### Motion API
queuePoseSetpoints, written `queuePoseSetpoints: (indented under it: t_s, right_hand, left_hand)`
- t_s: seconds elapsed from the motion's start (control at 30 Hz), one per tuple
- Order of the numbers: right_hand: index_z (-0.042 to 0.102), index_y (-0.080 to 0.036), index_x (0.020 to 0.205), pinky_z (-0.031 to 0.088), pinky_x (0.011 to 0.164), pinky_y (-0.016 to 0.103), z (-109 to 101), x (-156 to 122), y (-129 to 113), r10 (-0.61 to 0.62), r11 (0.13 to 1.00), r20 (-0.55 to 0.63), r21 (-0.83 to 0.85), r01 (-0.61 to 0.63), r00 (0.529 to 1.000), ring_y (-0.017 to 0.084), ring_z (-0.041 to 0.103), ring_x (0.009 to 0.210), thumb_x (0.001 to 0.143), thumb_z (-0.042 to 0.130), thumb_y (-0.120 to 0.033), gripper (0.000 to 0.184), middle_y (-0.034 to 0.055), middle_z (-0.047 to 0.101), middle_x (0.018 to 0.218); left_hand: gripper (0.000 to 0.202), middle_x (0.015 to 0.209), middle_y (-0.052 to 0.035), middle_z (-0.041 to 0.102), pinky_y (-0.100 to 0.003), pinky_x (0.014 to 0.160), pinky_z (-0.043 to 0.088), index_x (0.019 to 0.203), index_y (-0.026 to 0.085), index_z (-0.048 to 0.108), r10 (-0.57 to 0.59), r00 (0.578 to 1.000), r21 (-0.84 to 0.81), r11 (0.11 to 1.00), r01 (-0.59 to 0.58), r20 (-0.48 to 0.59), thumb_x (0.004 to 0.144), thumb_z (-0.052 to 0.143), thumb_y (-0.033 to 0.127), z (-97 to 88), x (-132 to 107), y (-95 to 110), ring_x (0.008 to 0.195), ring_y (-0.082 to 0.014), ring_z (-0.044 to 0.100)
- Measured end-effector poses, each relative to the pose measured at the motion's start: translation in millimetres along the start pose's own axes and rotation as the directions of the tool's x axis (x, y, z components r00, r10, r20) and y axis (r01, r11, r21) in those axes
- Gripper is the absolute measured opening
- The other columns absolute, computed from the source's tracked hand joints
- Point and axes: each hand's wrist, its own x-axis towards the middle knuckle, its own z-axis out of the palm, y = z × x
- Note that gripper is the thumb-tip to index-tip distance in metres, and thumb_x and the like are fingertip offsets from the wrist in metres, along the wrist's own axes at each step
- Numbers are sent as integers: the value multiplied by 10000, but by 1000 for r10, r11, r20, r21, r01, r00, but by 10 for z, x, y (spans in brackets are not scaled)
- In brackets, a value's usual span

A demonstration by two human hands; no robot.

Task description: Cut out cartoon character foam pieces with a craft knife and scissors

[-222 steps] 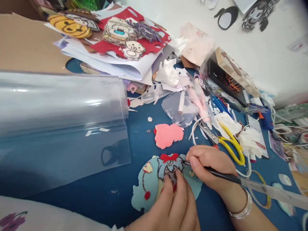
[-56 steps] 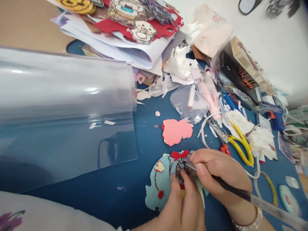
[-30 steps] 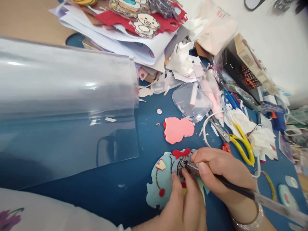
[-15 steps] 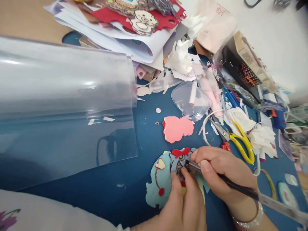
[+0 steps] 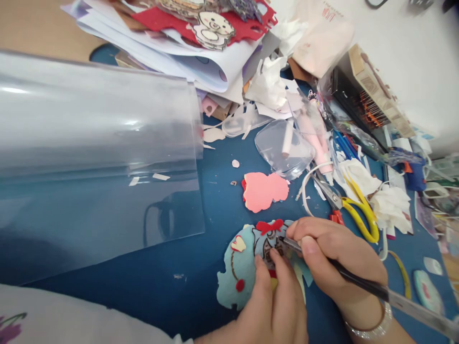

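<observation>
A light blue foam cutout [image 5: 234, 267] with a red bow and a drawn figure lies on the blue table near the front edge. My left hand [image 5: 272, 306] presses down on it with closed fingers, fingertips on the figure. My right hand [image 5: 333, 258] is closed around a thin black-handled tool [image 5: 362, 286], a pen or a brush, whose tip touches the figure just below the bow. A silver bracelet [image 5: 373, 327] sits on my right wrist.
A big clear plastic sheet [image 5: 96, 153] curls over the left half. A pink foam shape [image 5: 265, 190] lies beyond the cutout. Yellow scissors [image 5: 353, 210], tissue, a clear lid [image 5: 287, 150] and pens crowd the right. A pile of paper and cutouts [image 5: 201, 43] fills the back.
The tool's tip has shifted slightly over the figure, and the view has drifted a little. Both hands stay on the blue cutout.
</observation>
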Motion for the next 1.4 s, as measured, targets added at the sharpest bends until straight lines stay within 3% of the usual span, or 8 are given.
queuePoseSetpoints:
  t_s: [0.13,0.37,1.2,1.4]
  right_hand:
    - [404,-219,608,547,534,272,8,-12,-14,-17,1000,-1,-11,17,1000,141,616,560,787,413,-47,248,-11,567,560]
    - [436,-208,589,505,509,244,25,18,-53,57,991,13,-123,-55,998,130,606,529,825,378,-73,278,-3,575,544]
    - [418,-221,594,532,532,287,19,-8,-15,20,1000,20,18,-21,1000,144,590,546,783,412,-41,262,-13,554,540]
    - [427,-218,576,504,511,264,25,2,-37,103,991,16,-84,-101,995,142,590,524,813,401,-75,279,-6,567,549]
  left_hand:
    - [453,1127,-90,607,-356,811,503,1127,107,531,-6,1000,3,1000,6,-11,859,222,303,13,2,-3,1012,-204,594]
    - [464,1137,-108,605,-385,809,494,1127,106,528,7,1000,5,1000,-7,2,854,221,322,0,-6,12,1021,-219,591]
    - [452,1141,-90,604,-369,810,497,1137,124,515,27,999,0,1000,-27,31,860,235,345,-19,-19,-17,1030,-211,588]
    - [464,1149,-89,596,-368,818,495,1160,126,501,40,998,-5,999,-39,44,866,229,360,-25,-23,-22,1029,-210,585]
